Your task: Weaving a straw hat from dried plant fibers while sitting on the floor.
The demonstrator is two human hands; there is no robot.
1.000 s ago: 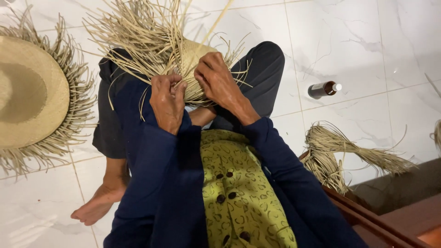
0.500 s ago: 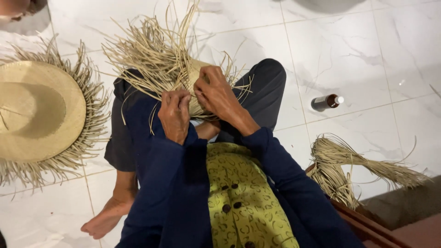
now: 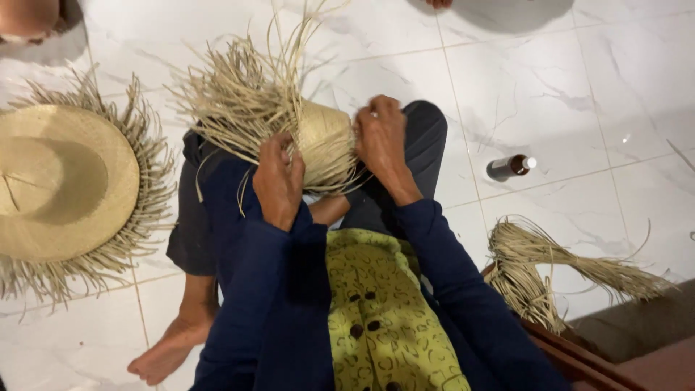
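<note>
Left hand: left hand (image 3: 279,181) is closed on the loose pale straw strands (image 3: 239,101) at the left side of the half-woven pale straw hat crown (image 3: 326,141), fingers curled around a bunch
Right hand: right hand (image 3: 380,137) presses on the right side of the crown, fingers bent onto the weave, holding it
Place of the crown: it rests on the person's lap, between both hands, just in front of the body
Long axis: the crown lies on its side, closed end toward the right hand, free strands fanning out to the left and away
Nearer hand: both touch it; the left one is nearer to the loose ends
Package: small dark brown bottle with white cap (image 3: 510,166) lies on its side on the white tiled floor (image 3: 565,87), well apart to the right; any label is too small to tell
Other things: finished wide straw hat with fringed edge (image 3: 69,185) on the floor at left; bundle of dry straw (image 3: 550,264) at right, near the dark wooden edge (image 3: 615,347)
</note>
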